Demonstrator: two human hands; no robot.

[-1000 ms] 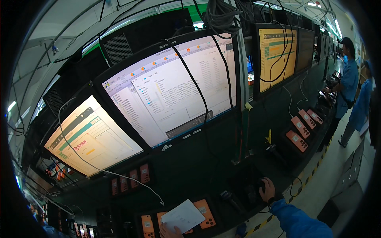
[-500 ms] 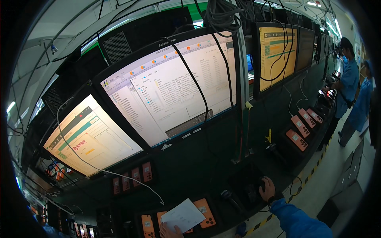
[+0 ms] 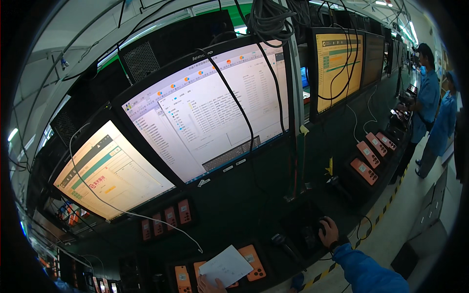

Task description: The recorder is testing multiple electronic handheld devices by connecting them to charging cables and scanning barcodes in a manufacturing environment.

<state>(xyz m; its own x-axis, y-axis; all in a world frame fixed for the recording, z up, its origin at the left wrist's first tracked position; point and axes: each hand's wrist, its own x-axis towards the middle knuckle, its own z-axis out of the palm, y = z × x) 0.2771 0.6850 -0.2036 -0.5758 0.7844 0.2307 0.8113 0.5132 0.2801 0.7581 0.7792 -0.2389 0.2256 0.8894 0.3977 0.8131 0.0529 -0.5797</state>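
Paper is being held at its lower-left corner by the left hand, low in the view, above a row of orange phones, at least one of which is being partly covered. Digits are being bent around that corner, though the pinch underneath is being hidden. What is being held is presumably light, thin and limp, easily creased or torn; it is best being gripped flat, by a corner or margin, with the writing being left clear.

By the right hand, a curved, loosely bent pose is being shown over a dark mouse, beyond a handheld device; whether the mouse is being gripped cannot be told. A stiff, light, smooth shell is being assumed there, best being held by its sides.
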